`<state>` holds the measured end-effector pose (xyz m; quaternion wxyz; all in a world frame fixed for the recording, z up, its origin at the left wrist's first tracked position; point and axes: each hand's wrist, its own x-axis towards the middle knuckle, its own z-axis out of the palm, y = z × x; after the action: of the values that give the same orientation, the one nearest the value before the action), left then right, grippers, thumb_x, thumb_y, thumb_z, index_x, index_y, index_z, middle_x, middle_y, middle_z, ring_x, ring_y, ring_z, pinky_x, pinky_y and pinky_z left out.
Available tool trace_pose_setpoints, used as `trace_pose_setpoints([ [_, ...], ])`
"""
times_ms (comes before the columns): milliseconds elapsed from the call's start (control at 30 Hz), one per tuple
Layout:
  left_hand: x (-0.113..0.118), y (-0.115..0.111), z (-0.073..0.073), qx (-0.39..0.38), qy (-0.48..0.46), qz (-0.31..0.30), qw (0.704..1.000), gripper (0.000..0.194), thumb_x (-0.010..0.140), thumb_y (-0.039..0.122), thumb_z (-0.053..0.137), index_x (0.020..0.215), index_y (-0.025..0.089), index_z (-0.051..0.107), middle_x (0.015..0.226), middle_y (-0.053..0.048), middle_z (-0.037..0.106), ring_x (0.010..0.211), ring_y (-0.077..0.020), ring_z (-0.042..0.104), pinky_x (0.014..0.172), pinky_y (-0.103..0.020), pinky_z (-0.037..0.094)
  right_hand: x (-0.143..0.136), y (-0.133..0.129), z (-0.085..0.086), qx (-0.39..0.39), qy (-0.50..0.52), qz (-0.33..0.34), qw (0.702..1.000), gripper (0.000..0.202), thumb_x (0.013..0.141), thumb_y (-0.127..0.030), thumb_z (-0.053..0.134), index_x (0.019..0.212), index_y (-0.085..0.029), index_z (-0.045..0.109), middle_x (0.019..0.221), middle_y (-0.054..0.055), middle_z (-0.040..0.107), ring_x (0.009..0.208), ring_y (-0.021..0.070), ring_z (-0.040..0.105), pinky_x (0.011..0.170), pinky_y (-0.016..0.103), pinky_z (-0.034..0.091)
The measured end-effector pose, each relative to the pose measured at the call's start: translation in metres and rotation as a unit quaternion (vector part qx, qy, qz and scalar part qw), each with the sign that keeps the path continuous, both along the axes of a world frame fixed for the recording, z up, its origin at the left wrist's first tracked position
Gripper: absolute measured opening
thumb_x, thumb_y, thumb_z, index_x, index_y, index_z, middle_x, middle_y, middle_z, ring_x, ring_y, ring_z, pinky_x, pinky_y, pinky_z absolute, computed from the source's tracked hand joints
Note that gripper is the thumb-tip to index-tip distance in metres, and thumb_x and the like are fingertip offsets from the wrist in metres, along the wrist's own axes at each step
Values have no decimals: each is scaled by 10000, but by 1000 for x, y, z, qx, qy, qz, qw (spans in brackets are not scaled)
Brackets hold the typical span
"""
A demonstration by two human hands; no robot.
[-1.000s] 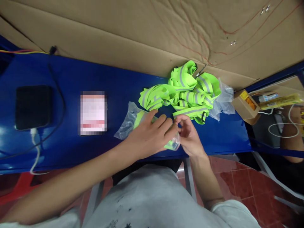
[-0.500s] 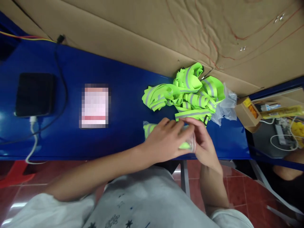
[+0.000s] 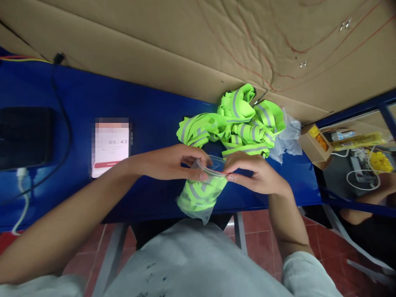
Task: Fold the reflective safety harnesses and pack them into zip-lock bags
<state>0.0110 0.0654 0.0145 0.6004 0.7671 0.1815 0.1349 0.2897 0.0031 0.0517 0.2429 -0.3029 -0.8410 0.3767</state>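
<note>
A clear zip bag point(image 3: 202, 196) hangs at the table's front edge with a folded neon-green reflective strap inside. Its mouth gapes a little and faces up and away from me. My left hand point(image 3: 182, 163) pinches the left side of the bag's rim between thumb and fingers. At the rim's right end, beside a red line along the seal, my right hand point(image 3: 253, 171) pinches the plastic. Just behind the hands lies a heap of neon-green straps point(image 3: 235, 119) with grey reflective bands and black buckles.
Crumpled clear bags point(image 3: 289, 138) lie right of the heap. A phone point(image 3: 111, 144) and a black box point(image 3: 26, 136) with a white cable are on the left. A small carton point(image 3: 315, 144) stands at the right end. Another person's arm point(image 3: 375, 192) shows far right. Cardboard point(image 3: 154, 53) walls the back.
The bag has turned from lying flat under my hands to hanging with its mouth up. My hands have moved apart to opposite sides of its rim. The view has shifted slightly.
</note>
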Motion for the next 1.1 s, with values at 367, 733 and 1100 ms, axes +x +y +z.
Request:
trace_pose_setpoints([
  [367, 6, -7, -33, -220, -111, 221, 944, 323, 803, 309, 866, 847, 178, 575, 825, 15, 668, 713, -96, 598, 637, -177, 487, 3, 22, -26, -13, 27, -109, 994, 205, 962, -222, 728, 840, -195, 566, 923, 31, 582, 907, 147, 585, 821, 300, 481],
  [733, 18, -17, -33, -463, -52, 227, 855, 630, 753, 599, 869, 1254, 234, 759, 1168, -93, 783, 1047, -248, 736, 868, -289, 573, 2, 15, -55, -244, 218, -160, 931, 206, 904, -136, 785, 1060, -205, 669, 895, -16, 677, 799, 78, 671, 725, 189, 541],
  [1100, 2, -23, -47, -334, 36, 299, 893, 297, 940, 479, 739, 1114, 254, 827, 1046, -18, 830, 918, -160, 743, 870, -234, 537, 11, 21, -35, -394, 136, -193, 888, 180, 915, -296, 782, 866, -149, 691, 709, -14, 664, 583, 74, 594, 535, 197, 475],
])
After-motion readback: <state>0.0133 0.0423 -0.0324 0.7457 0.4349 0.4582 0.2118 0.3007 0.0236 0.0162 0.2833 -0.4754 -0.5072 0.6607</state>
